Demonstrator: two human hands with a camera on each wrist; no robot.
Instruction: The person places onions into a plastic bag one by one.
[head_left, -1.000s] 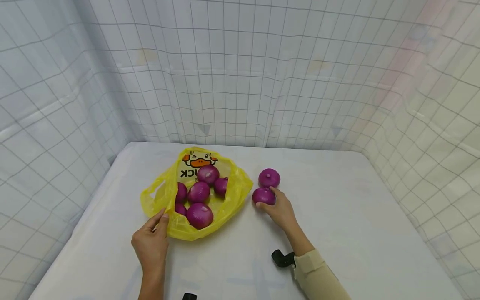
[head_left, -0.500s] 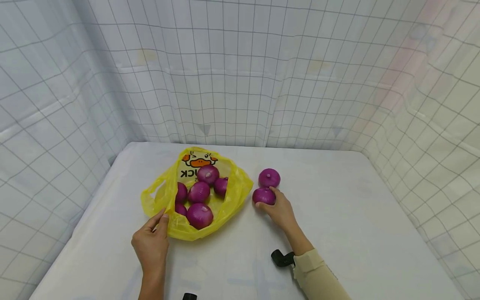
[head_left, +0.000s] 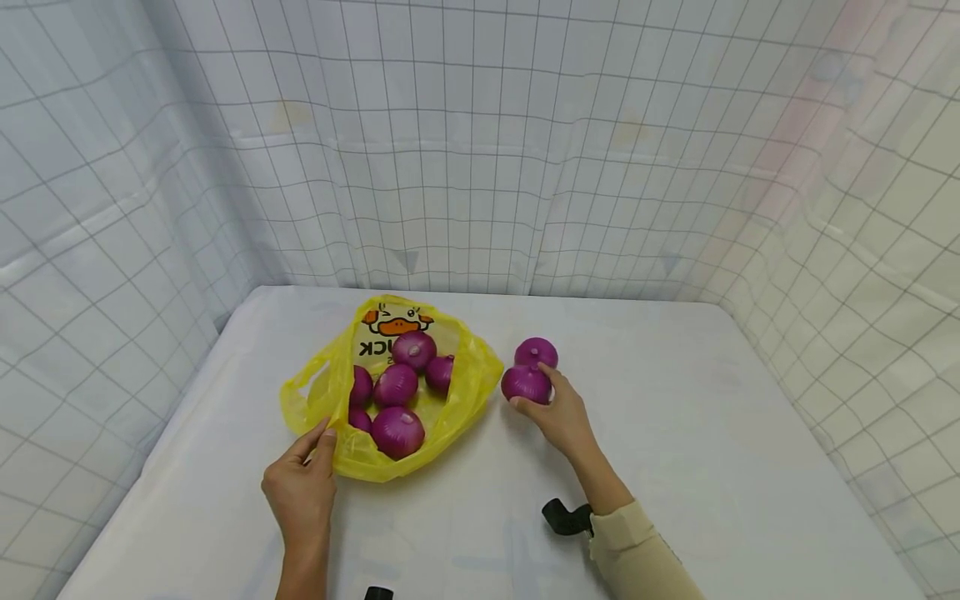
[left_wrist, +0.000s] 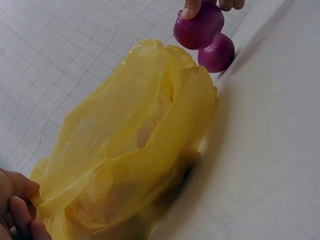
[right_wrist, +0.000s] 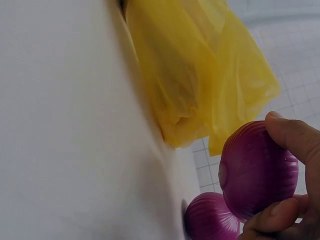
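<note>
My left hand pinches the near left edge of a yellow plastic bag, printed with a duck's face. Several purple onions, one of them the front onion, lie inside the bag's open mouth. To the right of the bag, my right hand grips a purple onion between thumb and fingers. In the right wrist view this onion looks raised off the table. Another onion sits on the table just behind it. The left wrist view shows the bag's side, hiding most of its contents.
A white cloth covers the table. White sheets with a grid pattern stand behind and at both sides. A black wrist camera mount sticks out beside the right sleeve, and another dark piece shows at the bottom edge.
The right hand has lifted its onion slightly, so that it now overlaps more of the onion behind. The left hand keeps its place on the bag.
</note>
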